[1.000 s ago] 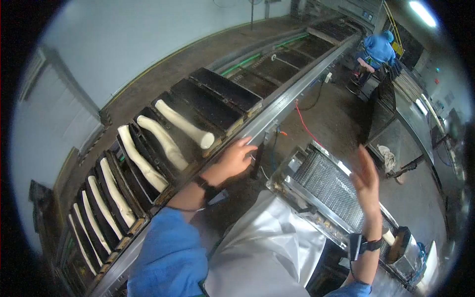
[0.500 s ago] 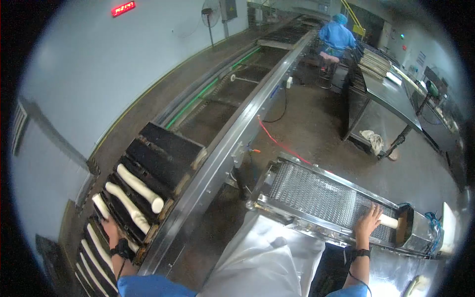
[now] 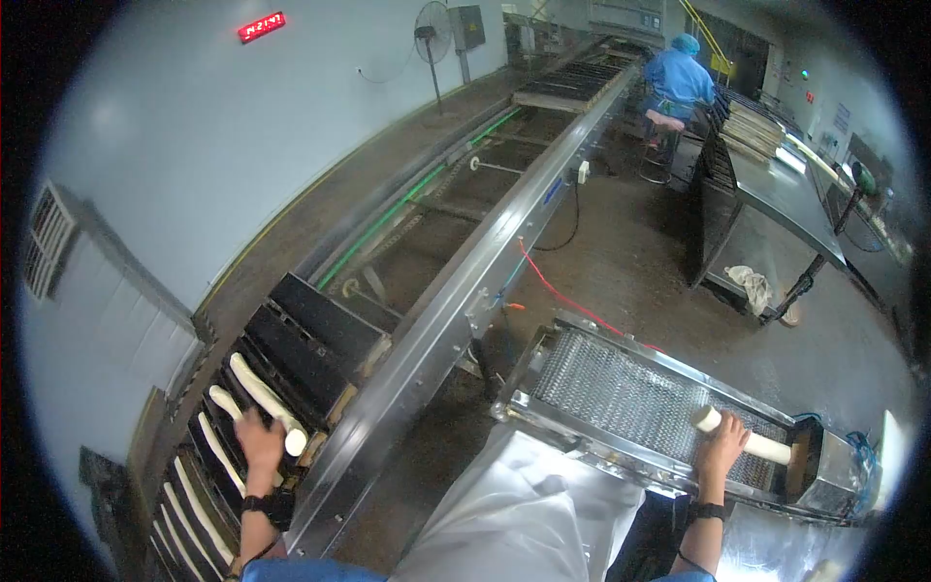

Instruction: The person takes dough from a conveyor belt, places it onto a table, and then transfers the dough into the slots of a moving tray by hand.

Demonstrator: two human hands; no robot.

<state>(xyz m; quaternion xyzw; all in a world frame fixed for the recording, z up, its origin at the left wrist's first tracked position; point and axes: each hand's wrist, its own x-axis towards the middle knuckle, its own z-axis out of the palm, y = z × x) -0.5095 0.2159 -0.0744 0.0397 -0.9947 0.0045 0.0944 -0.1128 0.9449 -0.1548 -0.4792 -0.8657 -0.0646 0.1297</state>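
Observation:
On the mesh conveyor (image 3: 621, 383), my right hand (image 3: 723, 444) is wrapped round a pale dough roll (image 3: 766, 447) that comes out of a brown opening. The roll's near end shows left of the fingers. My left hand (image 3: 260, 441), blurred, is over the dark trays at the left, on or just above a pale dough strip (image 3: 225, 402); its fingers are smeared by motion. Beyond it a thicker strip (image 3: 260, 388) lies in a tray, and several thin strips (image 3: 199, 509) lie in the nearer trays.
A long metal rail (image 3: 465, 267) runs forward beside the trays. A person in blue (image 3: 679, 82) sits further ahead, near a metal table (image 3: 776, 194) with stacked boards. A red hose (image 3: 553, 286) hangs by the conveyor. A fan (image 3: 433, 34) stands at the wall.
The trays with strips have shifted down and left in view. My left hand has moved right and up. The roll now extends left past my right hand, whose fingers have curled round it.

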